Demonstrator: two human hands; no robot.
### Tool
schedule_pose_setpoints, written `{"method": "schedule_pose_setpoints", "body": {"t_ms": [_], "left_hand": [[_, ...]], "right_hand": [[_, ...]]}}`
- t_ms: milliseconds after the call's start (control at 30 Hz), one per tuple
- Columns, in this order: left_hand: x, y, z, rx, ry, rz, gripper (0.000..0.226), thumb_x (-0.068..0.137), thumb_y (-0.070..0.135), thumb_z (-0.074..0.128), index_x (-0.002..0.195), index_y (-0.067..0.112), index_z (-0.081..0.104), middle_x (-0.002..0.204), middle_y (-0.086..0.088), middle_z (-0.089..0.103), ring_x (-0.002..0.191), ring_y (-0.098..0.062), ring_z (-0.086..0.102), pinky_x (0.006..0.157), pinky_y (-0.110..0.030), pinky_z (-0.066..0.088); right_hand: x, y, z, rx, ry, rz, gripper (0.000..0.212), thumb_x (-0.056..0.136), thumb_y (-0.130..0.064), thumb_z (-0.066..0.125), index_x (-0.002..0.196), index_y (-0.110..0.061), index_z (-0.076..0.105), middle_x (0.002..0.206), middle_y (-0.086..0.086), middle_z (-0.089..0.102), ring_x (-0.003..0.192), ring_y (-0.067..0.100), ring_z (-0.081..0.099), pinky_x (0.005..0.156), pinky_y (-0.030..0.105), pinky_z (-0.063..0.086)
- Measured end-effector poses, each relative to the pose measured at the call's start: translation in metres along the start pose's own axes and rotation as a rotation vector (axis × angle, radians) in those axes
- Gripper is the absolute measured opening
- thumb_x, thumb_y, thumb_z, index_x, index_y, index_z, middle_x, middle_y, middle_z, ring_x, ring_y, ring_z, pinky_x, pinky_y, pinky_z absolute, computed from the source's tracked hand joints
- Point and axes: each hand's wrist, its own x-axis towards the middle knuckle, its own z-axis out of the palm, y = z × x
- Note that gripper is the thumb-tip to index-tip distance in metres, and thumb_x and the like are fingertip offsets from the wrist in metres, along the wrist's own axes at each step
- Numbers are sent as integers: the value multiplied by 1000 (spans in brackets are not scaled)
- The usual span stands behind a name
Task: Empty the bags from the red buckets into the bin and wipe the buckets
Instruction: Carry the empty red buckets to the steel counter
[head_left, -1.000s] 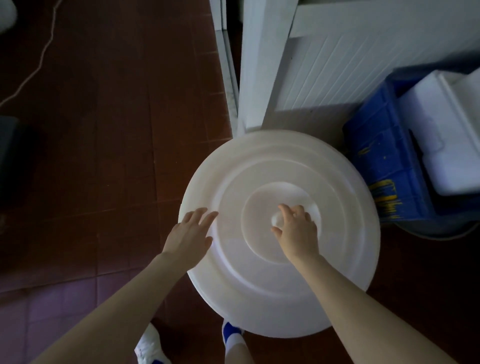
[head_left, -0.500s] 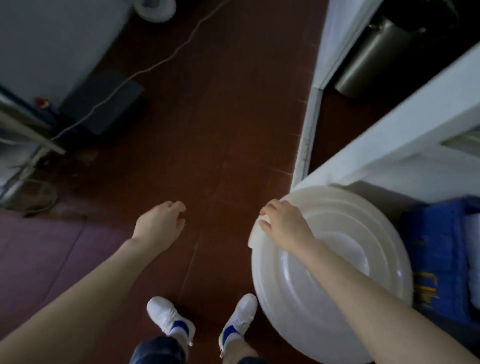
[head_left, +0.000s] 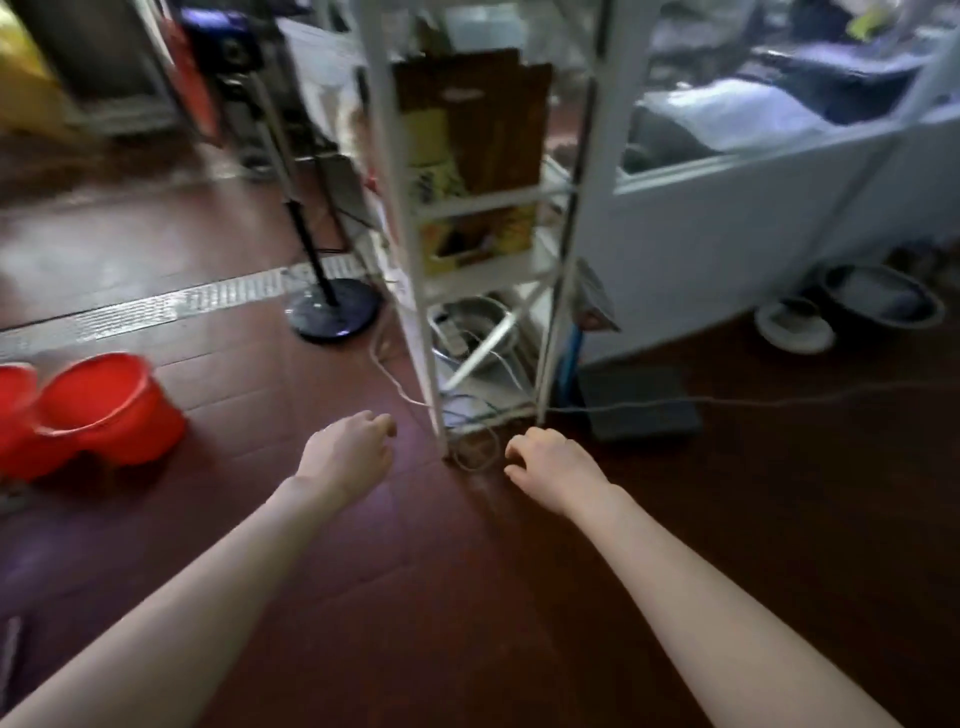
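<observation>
Buckets, two red ones touching side by side, are standing on the floor at the far left, one cut by the frame edge, well apart from both hands. The left hand and right hand are hanging out in front over bare floor, apart from each other, fingers loosely curled and holding nothing. They are hovering near the foot of a white rack, with a fan stand beyond it and a cable trailing across the floor. No bin is showing in this view, and blur is making it hard to tell whether the buckets are holding bags or sitting bare. Judging by the empty hands, the person is probably between steps and heading for the buckets. The next move is calling for a turn to the left and a reach down to the nearer rim, either to lift out a bag or to start wiping, while keeping feet off the cable.
</observation>
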Motion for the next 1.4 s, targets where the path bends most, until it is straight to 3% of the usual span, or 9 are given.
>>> {"method": "schedule_pose_setpoints", "body": {"t_ms": [167,367,600,767,1133,1400], "left_hand": [[16,-111,-60,-48,131,-275,23,92,25,49,111,24,62,114,-2,63,104,-31,61,83,-37,50],[38,-211,-105,-33,279,-481,26,93,33,51,116,24,60,113,-3,63,104,-31,63,80,-38,50],[78,-315,-134,-1,379,-748,31,94,34,49,121,22,56,115,-4,61,110,-27,59,83,-40,51],[98,-391,-131,-27,414,-877,29,92,30,50,120,22,58,111,-3,63,108,-26,59,80,-38,51],[185,-662,-124,-115,359,-994,37,94,29,47,130,25,49,118,-2,59,112,-25,56,83,-38,50],[260,-804,-92,-288,215,-1067,41,94,32,48,135,28,45,120,0,57,112,-24,57,85,-39,51]], "right_hand": [[122,-117,-52,-76,-40,-286,30,94,-37,52,117,-19,60,118,10,58,113,29,54,93,39,47],[239,-227,-92,-177,-13,-564,34,94,-38,52,122,-19,59,122,8,57,117,28,52,96,40,46],[369,-334,-124,-190,60,-807,40,94,-36,55,130,-20,54,127,6,52,121,25,49,99,37,44],[453,-416,-114,-180,-5,-915,40,92,-36,57,129,-22,54,128,5,53,123,25,48,101,37,43],[657,-632,-53,-236,-87,-934,45,90,-37,59,132,-25,50,127,4,52,119,25,51,97,35,45],[795,-719,1,-271,-244,-866,48,90,-36,56,136,-27,45,125,5,52,118,26,50,96,39,46]]}}
